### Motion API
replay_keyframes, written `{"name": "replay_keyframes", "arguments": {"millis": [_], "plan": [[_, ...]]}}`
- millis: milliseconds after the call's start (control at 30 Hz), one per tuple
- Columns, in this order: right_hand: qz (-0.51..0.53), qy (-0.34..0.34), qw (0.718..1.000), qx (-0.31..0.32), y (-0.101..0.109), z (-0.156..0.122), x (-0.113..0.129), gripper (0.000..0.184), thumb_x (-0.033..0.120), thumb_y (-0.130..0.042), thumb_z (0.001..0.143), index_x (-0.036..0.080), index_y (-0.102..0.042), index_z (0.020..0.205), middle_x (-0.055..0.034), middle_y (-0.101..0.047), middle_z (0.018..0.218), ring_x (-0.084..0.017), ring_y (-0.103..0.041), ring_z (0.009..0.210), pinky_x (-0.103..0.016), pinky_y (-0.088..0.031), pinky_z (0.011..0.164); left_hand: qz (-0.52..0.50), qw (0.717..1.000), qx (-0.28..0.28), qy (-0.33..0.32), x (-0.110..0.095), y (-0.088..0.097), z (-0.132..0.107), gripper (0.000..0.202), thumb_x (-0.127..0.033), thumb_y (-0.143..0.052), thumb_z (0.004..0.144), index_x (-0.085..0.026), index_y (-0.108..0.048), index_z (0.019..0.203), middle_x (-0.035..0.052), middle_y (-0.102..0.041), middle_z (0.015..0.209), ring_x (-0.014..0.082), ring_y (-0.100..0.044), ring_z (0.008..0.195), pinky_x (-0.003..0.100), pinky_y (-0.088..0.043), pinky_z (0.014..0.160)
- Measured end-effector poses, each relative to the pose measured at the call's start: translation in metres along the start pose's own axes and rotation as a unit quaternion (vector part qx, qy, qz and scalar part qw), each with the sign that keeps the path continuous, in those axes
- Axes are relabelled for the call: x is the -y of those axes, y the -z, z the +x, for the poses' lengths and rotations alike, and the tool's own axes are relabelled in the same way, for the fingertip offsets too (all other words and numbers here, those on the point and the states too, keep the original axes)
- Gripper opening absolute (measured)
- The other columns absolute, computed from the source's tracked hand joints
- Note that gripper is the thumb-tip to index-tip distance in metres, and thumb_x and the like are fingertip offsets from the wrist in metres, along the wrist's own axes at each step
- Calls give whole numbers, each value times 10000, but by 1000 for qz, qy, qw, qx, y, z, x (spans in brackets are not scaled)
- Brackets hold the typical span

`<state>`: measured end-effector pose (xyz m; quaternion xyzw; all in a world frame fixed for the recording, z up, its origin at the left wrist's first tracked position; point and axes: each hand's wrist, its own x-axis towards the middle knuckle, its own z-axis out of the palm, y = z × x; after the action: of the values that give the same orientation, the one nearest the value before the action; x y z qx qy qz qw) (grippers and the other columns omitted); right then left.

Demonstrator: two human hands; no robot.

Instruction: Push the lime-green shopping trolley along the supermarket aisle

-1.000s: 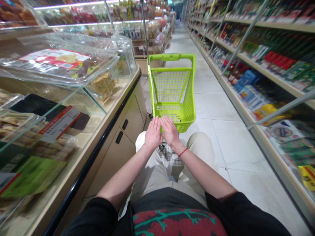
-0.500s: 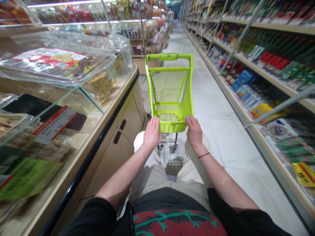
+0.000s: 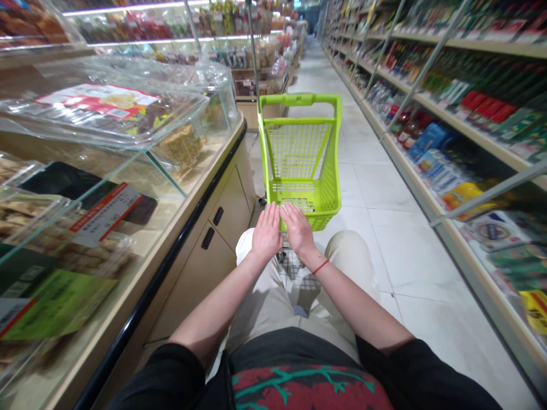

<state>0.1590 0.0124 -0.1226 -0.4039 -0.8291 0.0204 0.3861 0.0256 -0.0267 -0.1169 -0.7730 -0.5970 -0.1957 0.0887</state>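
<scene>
Risks, left to right. Surface [image 3: 154, 256]: a black rail [image 3: 168, 256] runs along its aisle-side edge; a left elbow swung outward could strike it. Cause would be tight room on that side.

Green cart [image 3: 334, 185]: stands in the aisle just ahead of the knees, past the surface's rounded far corner, with more floor [image 3: 410, 245] to its right than to its left. Castors [image 3: 280, 257] show under it, so a push at the near rim could roll it away. Both hands sit left of the basket's centre; uneven pressure there might turn it, bringing the metal pole [image 3: 254, 68] at its left side toward that corner. Drift into the shelf [image 3: 482, 296] at right judged less likely: front edge is well apart.

Hand state, same order. Left hand [image 3: 268, 232]: palm down, fingers straight and together, at the left part of the basket's near rim. Right hand [image 3: 298, 229]: likewise flat, fingers angled inward; red cord [image 3: 320, 266] at the wrist. Fingertips of the two nearly meet; touching or just apart, cannot tell. Neither is seen gripping anything. Palms hidden, so contact with the rim is unconfirmed.
</scene>
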Motion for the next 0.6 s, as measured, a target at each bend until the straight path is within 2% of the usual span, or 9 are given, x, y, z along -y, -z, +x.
{"name": "replay_keyframes", "arguments": {"millis": [100,200,300,400,600], "plan": [[-42,2,999,-2,20,-12,-22,536,-7,-375,908,145,-598,1371,-146,-577,1453,-225,-473,1416,-484,-357,1215,-5,1000,-3,-1,0,0,0,904,-155,-541,756,-16,-170,1569,210,-210,1655,297,-105,1561,486,-199,1266],[-80,-31,996,-18,41,-26,-48,574,-34,-362,890,171,-594,1374,-152,-576,1452,-232,-475,1414,-529,-347,1206,-12,1000,-13,-2,-1,0,0,921,-152,-548,752,-20,-150,1573,215,-217,1652,306,-117,1558,495,-216,1260],[-97,-61,993,-41,49,-35,-63,593,-29,-359,888,180,-559,1406,-156,-563,1463,-240,-444,1436,-562,-331,1204,-15,1000,-17,-5,-2,-1,0,928,-142,-551,746,-15,-146,1572,226,-226,1646,318,-125,1554,500,-234,1253],[-87,-69,993,-48,42,-36,-57,607,-32,-344,881,154,-534,1427,-173,-548,1472,-239,-415,1454,-554,-341,1202,-15,1000,-22,-6,-2,-2,0,933,-143,-554,749,-10,-135,1572,236,-213,1647,325,-116,1554,505,-245,1249],[-27,-35,999,-11,5,-12,-8,550,28,-371,919,156,-542,1426,-151,-549,1478,-229,-412,1457,-526,-320,1227,-14,1000,-14,-5,-3,0,-1,912,-170,-544,771,-17,-139,1573,232,-209,1649,319,-113,1556,515,-231,1252]]}}
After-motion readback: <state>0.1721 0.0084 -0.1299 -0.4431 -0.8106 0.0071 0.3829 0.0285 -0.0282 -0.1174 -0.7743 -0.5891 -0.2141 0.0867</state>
